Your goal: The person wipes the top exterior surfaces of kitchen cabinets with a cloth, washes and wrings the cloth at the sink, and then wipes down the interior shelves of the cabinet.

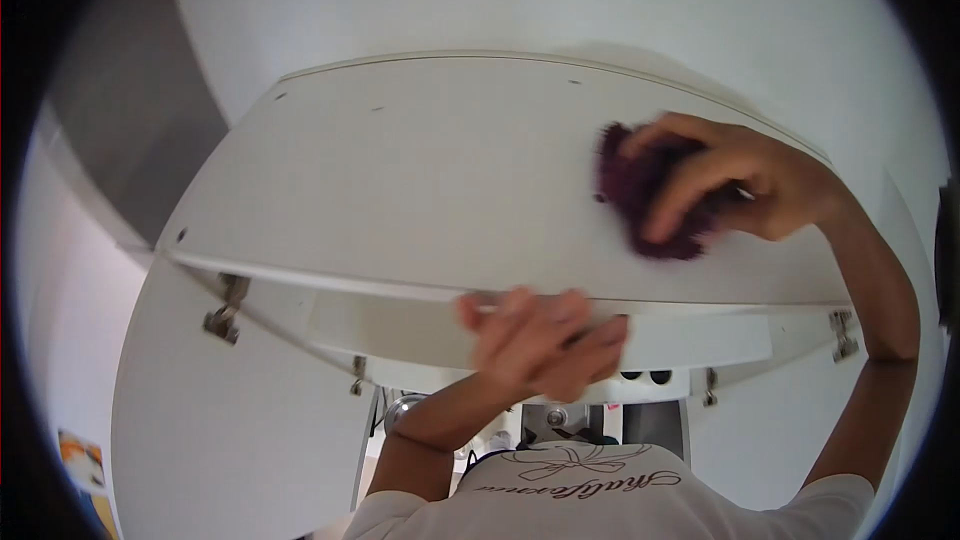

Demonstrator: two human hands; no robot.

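Beneath the bent fingers of the right hand (745, 175), one fuzzy purple cloth (650, 190) is grasped and held against the white panel (440, 180), toward its right side; the cloth's far-left edge is left exposed past the fingertips. At the panel's near edge, the blurred fingers of the left hand (545, 340) are seen; whether the edge is gripped cannot be told. Below the panel, two doors (240, 400) and four metal hinges (228, 310) are seen.

Kitchen, metal sink (557, 419), white hinged cupboard doors (240, 400)
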